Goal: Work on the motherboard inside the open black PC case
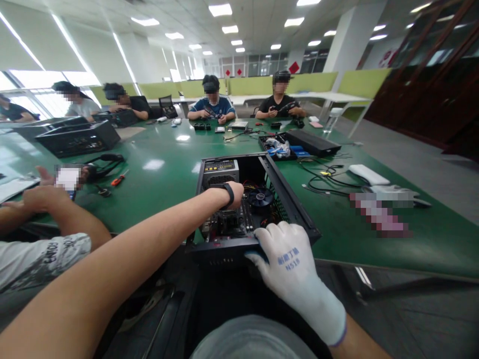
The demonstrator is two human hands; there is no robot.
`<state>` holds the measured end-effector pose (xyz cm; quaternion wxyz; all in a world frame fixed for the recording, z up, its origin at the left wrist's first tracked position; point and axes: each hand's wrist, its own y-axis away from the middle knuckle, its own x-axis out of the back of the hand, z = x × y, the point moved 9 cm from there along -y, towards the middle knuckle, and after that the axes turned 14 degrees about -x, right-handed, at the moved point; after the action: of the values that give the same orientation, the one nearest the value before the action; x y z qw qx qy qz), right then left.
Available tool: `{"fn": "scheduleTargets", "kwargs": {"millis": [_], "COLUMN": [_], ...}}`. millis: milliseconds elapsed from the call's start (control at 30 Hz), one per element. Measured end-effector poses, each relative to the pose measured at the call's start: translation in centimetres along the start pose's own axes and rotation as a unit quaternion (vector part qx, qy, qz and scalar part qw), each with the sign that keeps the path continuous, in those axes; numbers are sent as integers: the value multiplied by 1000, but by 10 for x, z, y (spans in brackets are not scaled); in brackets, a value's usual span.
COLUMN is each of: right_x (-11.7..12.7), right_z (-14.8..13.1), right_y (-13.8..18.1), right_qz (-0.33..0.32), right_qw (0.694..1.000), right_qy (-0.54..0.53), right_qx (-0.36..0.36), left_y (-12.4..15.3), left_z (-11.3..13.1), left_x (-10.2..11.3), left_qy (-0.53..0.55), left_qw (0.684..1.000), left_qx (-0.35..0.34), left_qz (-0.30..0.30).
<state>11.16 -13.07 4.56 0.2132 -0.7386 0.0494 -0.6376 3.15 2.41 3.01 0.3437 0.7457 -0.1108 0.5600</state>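
An open black computer case [299, 212] lies on the green table [168, 164] in front of me, with a fan [261, 197], a power supply [220, 172] and a motherboard showing inside. My bare left arm reaches over the case's left wall. My left hand [237, 191], a black band on its wrist, dips into the case beside the fan, and its fingers are hidden. My right hand [290, 254], in a white glove, grips the near edge of the case with its fingers curled over the rim.
A co-worker's arms and hands [45, 197] rest on the table at the left near a red screwdriver [118, 180]. More black cases [77, 137] stand at the far left. Cables [325, 182], a parts tray [284, 148] and a white device [368, 174] lie at the right. Several people sit at the far side.
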Motion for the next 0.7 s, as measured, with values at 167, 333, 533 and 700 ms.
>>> {"fn": "scheduleTargets", "kwargs": {"millis": [167,333,533,700], "right_x": [3,4,5,5], "right_z": [1,2,1,1], "right_y": [19,24,24,25], "right_qz": [-8,-6,-3,-3], "right_qw": [1000,1000,1000,1000], "right_qy": [-23,-22,-11,-13], "right_qx": [6,12,15,17], "left_y": [-8,-21,-35,-37], "left_z": [4,-8,-21,-26], "left_x": [-16,-41,-60,-64], "left_qy": [3,32,18,25], "left_qw": [998,996,994,993], "left_qx": [27,41,61,72], "left_qz": [-59,-76,-92,-93]}}
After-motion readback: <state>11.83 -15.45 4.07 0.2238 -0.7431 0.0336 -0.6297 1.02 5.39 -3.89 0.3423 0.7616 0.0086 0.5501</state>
